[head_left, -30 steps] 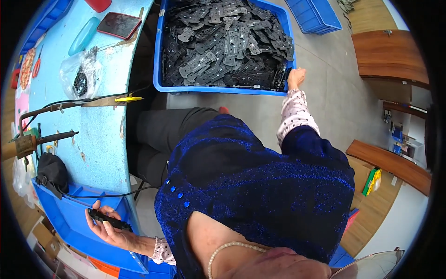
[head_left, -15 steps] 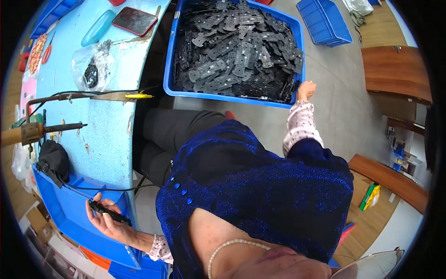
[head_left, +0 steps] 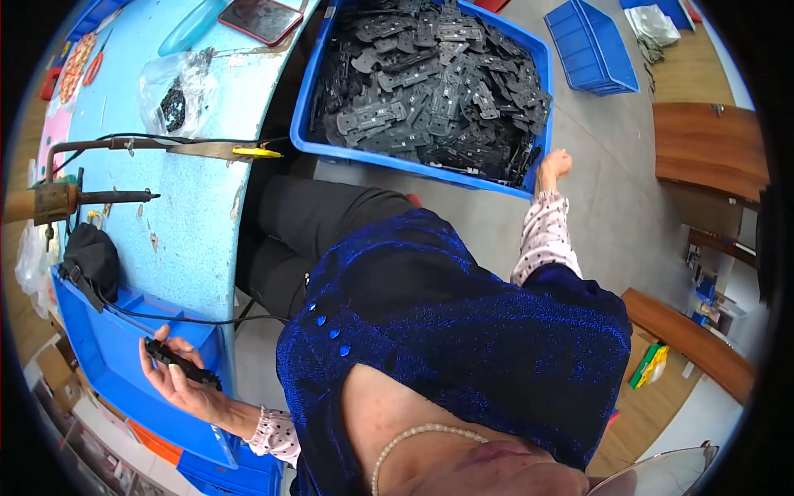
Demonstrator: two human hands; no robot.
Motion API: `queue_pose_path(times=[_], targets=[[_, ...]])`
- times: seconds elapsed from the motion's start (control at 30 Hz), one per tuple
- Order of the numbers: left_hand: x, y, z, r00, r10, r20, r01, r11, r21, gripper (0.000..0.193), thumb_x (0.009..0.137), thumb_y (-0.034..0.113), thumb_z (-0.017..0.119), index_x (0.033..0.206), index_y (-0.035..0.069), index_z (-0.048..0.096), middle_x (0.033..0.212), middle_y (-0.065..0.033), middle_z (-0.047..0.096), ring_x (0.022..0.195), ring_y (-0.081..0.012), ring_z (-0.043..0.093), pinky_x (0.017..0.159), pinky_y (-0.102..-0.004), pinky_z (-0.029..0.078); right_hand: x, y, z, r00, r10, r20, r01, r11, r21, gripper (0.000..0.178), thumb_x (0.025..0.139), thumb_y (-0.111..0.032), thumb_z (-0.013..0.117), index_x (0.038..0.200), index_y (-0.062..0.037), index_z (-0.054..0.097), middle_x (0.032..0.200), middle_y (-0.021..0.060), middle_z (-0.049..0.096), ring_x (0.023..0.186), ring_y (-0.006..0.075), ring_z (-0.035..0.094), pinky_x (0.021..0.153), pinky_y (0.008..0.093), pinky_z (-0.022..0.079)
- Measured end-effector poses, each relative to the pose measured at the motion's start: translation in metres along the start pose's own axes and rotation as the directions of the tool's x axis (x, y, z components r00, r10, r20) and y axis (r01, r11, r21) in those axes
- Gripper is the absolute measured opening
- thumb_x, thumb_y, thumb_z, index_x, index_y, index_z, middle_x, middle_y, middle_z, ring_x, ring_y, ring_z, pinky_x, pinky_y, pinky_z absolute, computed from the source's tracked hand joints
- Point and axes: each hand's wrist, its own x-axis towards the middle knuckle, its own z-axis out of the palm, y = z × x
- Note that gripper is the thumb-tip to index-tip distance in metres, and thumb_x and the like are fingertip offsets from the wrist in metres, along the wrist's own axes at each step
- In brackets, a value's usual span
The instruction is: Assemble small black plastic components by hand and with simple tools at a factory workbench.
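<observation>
A narrow black plastic part (head_left: 180, 364) lies across the fingers of my left hand (head_left: 186, 384), which is closed on it above a shallow blue tray (head_left: 124, 364). At the near right corner of a big blue bin (head_left: 413, 170), my right hand (head_left: 555, 168) is curled into a fist, its wrist close against the rim. Whatever those fingers may hold is hidden. Heaped in the bin are many flat dark grey and black plastic parts (head_left: 451, 95).
On the left, a worn light-blue table (head_left: 190, 202) carries a phone (head_left: 260, 20), a bag of small black pieces (head_left: 175, 103) and a clamped soldering iron (head_left: 116, 197). A black cable (head_left: 207, 319) hangs across the tray. Another blue bin (head_left: 589, 50) stands on the floor at the far right.
The whole view has shifted slightly. My left hand still holds the black part, tilted much as before, and my right fist stays beside the same bin corner.
</observation>
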Motion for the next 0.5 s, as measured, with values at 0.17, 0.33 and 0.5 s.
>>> queue_pose_path(times=[0.17, 0.33, 0.5], targets=[[0.003, 0.001, -0.004, 1.0, -0.002, -0.01, 0.002, 1.0, -0.021, 0.054, 0.089, 0.019, 0.053, 0.136, -0.002, 0.037, 0.119, -0.022, 0.054, 0.079, -0.0139, 0.054, 0.051, -0.0187, 0.04, 0.0, -0.023, 0.009, 1.0, 0.004, 0.027, -0.003, 1.0, -0.025, 0.031, 0.088, -0.024, 0.054, 0.089, 0.0034, 0.067, 0.091, 0.0267, 0.066, 0.084, 0.0419, 0.064, 0.073, 0.0506, 0.048], [-0.002, -0.002, -0.003, 1.0, 0.024, -0.015, -0.024, 0.998, -0.05, 0.053, 0.089, 0.02, 0.056, 0.135, -0.002, 0.039, 0.115, -0.0207, 0.055, 0.077, -0.0127, 0.053, 0.051, -0.0185, 0.039, -0.003, -0.013, 0.005, 0.993, -0.077, 0.092, 0.093, 0.978, -0.188, 0.031, 0.088, -0.023, 0.053, 0.09, 0.0036, 0.068, 0.09, 0.0269, 0.067, 0.083, 0.0426, 0.064, 0.073, 0.0502, 0.049], [0.001, 0.002, -0.001, 0.998, 0.014, -0.063, -0.019, 0.998, -0.066, 0.054, 0.088, 0.022, 0.058, 0.133, -0.003, 0.04, 0.11, -0.0201, 0.057, 0.074, -0.0118, 0.053, 0.05, -0.0184, 0.038, -0.003, -0.035, 0.011, 0.999, 0.04, 0.01, -0.04, 0.998, -0.043, 0.031, 0.088, -0.024, 0.053, 0.09, 0.0027, 0.068, 0.089, 0.0246, 0.068, 0.082, 0.0405, 0.065, 0.074, 0.05, 0.049]])
